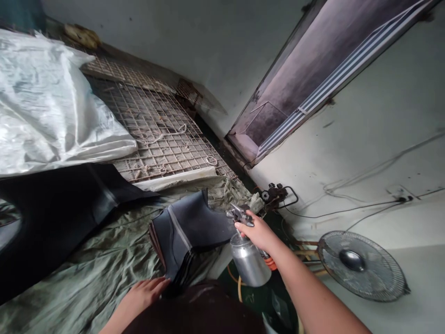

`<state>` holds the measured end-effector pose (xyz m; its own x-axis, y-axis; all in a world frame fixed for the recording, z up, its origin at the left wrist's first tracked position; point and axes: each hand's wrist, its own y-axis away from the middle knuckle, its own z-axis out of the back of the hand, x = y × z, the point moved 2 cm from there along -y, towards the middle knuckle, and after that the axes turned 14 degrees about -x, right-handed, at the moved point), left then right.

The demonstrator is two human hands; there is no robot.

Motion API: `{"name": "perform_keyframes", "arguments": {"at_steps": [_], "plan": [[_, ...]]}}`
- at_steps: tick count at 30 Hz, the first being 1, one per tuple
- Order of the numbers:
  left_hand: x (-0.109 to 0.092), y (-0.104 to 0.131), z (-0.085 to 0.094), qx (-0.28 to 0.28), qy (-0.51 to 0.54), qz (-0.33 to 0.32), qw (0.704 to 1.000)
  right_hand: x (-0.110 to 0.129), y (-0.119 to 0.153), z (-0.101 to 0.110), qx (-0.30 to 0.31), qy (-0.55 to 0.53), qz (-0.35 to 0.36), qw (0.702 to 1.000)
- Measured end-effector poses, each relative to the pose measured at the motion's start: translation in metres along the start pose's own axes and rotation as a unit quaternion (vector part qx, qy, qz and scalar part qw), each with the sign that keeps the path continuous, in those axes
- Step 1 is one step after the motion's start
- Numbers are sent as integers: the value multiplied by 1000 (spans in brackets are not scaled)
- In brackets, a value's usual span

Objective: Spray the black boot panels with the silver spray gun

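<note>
My right hand (256,230) is wrapped round the handle of a spray gun (239,214), whose metal cup (251,264) hangs below, over the bed's edge. Just left of the gun lies a stack of dark cut pieces (200,222), with a pale grey stripe across the top one. My left hand (144,294) lies flat on the green cloth (104,264), fingers stretched out, with the fingertips at the stack's near corner. Farther left, a larger black piece (62,208) with a similar pale band is spread on the cloth.
A white woven sack (59,106) covers part of a rusty wire mesh (160,125) beyond the cloth. To the right stand a round fan (361,264) and a small dark machine with gauges (276,195) near the wall. Cords run along the wall; an orange hose connector (270,263) hangs beside the cup.
</note>
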<state>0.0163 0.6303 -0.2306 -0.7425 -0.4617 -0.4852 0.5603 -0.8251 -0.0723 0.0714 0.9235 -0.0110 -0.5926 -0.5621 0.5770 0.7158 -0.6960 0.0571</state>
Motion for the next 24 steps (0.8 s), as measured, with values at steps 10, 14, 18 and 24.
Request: {"name": "perform_keyframes", "arguments": {"at_steps": [10, 14, 18, 24], "plan": [[2, -5, -14, -25, -2, -11, 1000, -16, 11, 38, -50, 3, -46, 998], [-10, -23, 10, -51, -3, -24, 998, -26, 10, 54, -83, -16, -55, 995], [-33, -60, 46, -104, -7, -36, 994, -40, 8, 72, -114, -13, -58, 992], [-54, -109, 54, -128, -21, -28, 991, -59, 26, 84, -179, -157, -67, 969]]}}
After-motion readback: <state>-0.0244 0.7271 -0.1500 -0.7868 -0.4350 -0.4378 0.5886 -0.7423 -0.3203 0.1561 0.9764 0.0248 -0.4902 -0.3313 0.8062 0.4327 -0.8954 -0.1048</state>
